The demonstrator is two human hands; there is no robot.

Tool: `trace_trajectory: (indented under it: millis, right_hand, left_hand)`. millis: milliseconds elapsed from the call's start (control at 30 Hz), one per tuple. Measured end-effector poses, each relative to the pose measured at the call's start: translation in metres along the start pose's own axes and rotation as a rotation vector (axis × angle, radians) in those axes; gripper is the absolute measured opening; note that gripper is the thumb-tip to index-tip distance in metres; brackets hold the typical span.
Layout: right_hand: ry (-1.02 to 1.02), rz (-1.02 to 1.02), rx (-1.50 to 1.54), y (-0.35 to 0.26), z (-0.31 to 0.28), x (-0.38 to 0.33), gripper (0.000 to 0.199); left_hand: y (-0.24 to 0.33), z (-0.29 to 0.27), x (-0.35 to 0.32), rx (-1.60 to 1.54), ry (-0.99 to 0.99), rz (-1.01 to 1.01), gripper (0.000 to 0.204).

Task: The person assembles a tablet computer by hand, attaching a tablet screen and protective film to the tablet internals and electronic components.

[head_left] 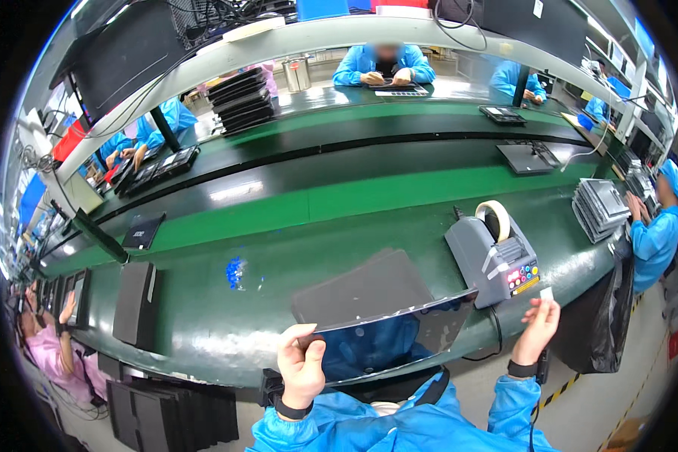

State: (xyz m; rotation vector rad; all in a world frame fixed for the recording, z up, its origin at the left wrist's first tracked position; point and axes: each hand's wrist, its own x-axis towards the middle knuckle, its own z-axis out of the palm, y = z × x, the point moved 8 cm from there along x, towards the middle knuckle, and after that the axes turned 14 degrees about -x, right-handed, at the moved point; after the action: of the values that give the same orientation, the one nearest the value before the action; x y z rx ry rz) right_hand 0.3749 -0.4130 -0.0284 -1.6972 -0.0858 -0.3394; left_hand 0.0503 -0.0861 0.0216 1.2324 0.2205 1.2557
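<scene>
We have the panel [384,343] tilted up at the bench's [203,324] near edge, its glossy face toward us, in front of the grey sheets [365,282]. Our left hand [303,371] is closed on the panel's left end, thumb and fingers pinching near the top corner; a light, steady pinch right at the rim should keep prints off the face. Our right hand [536,331], off the near edge beyond the dispenser [493,252], is nearly closed, fingertips pinching a small white tab [546,294]; whether it is tape we cannot tell. We do best to hold that tab by one end only, so it stays flat and clean. The panel's right end sits just beside the dispenser, so we should mind that corner, and keep the cable [499,331] clear of our wrist.
</scene>
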Motion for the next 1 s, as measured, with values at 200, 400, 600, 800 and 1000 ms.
trace_trajectory:
  millis: [200,400,600,800,1000]
  right_hand:
    - [-0.505,-0.581,0.043,-0.156,0.073,-0.045,0.016]
    - [-1.284,-0.805,-0.175,-0.199,0.155,-0.114,0.03]
    - [-1.378,-0.572,-0.18,-0.179,0.171,-0.112,0.024]
    - [-1.462,-0.537,-0.274,-0.174,0.179,-0.12,0.021]
    - [-1.713,-0.478,-0.451,-0.159,0.195,-0.125,0.03]
  left_hand:
    - [0.005,-0.002,-0.007,0.015,-0.058,0.017,0.03]
    - [0.007,0.005,-0.01,-0.088,-0.122,-0.035,0.03]
    - [0.01,0.007,-0.013,-0.134,-0.157,-0.078,0.03]
    - [0.007,0.008,-0.014,-0.117,-0.149,-0.152,0.029]
    - [0.003,0.012,-0.015,-0.115,-0.157,-0.216,0.029]
